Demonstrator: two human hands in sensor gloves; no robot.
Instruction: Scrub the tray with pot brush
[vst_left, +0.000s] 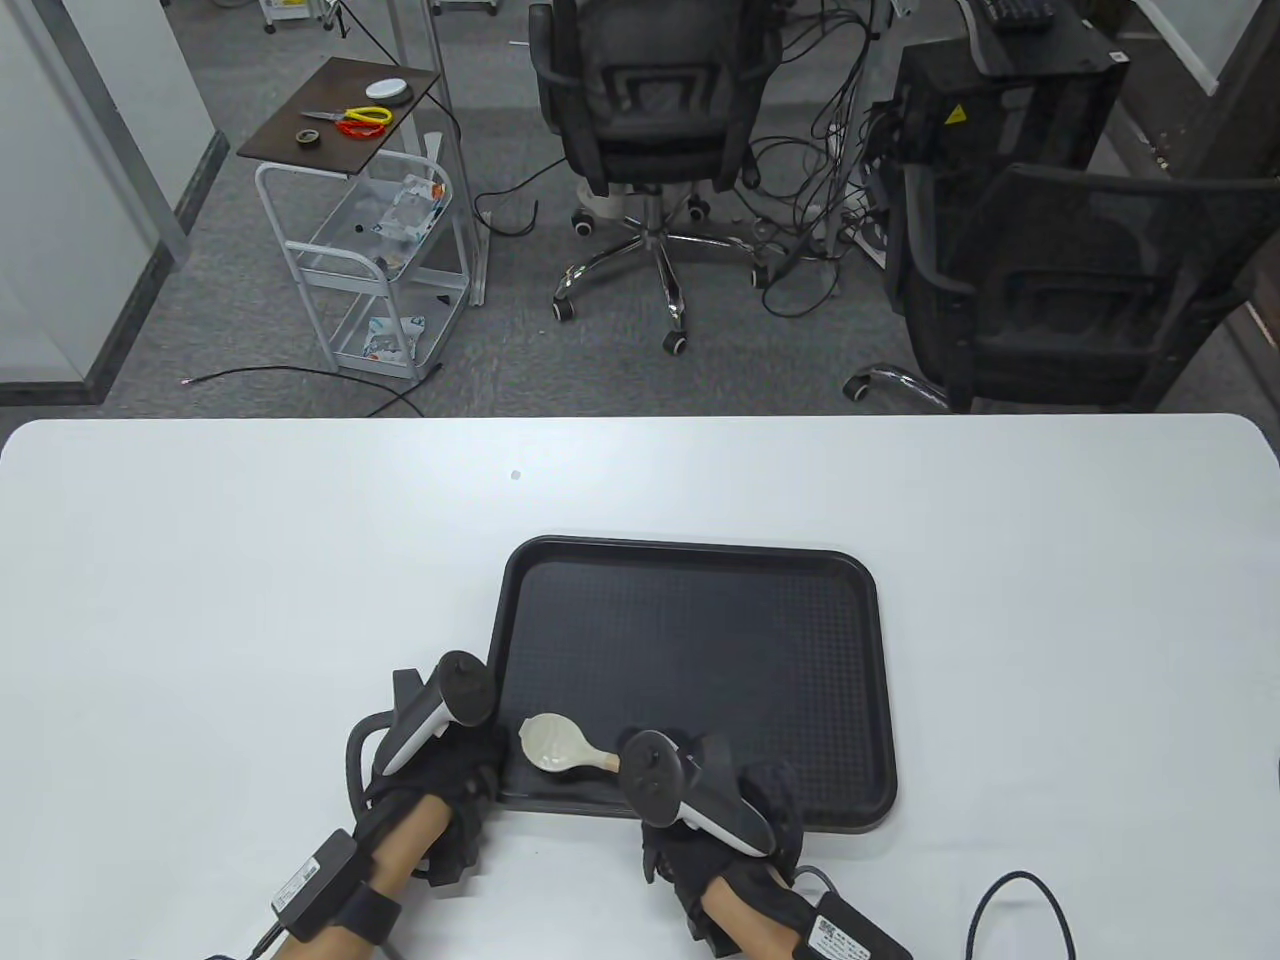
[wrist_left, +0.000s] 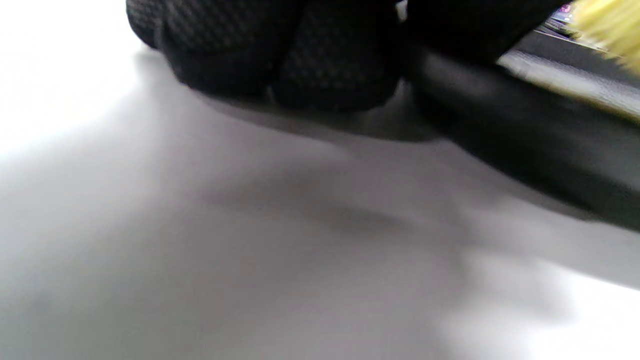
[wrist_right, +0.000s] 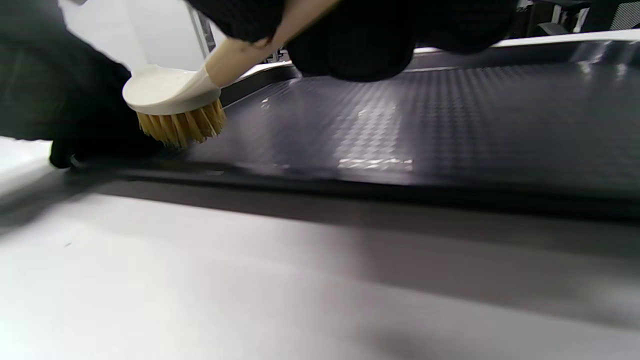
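A black textured tray (vst_left: 700, 650) lies on the white table. My right hand (vst_left: 700, 790) grips the wooden handle of a pot brush (vst_left: 556, 744) with a cream round head. In the right wrist view the brush (wrist_right: 175, 100) has its yellow bristles down on the tray floor (wrist_right: 400, 130) near the front left corner. My left hand (vst_left: 440, 740) rests at the tray's front left corner; its fingers (wrist_left: 300, 60) lie against the rim (wrist_left: 525, 150) in the left wrist view. The bristles (wrist_left: 610, 25) show blurred at that view's top right.
The white table (vst_left: 200, 600) extends wide on both sides of the tray. Office chairs (vst_left: 650, 110), a small cart (vst_left: 370, 250) and cables stand on the floor beyond the far edge. A cable (vst_left: 1030, 900) loops near my right wrist.
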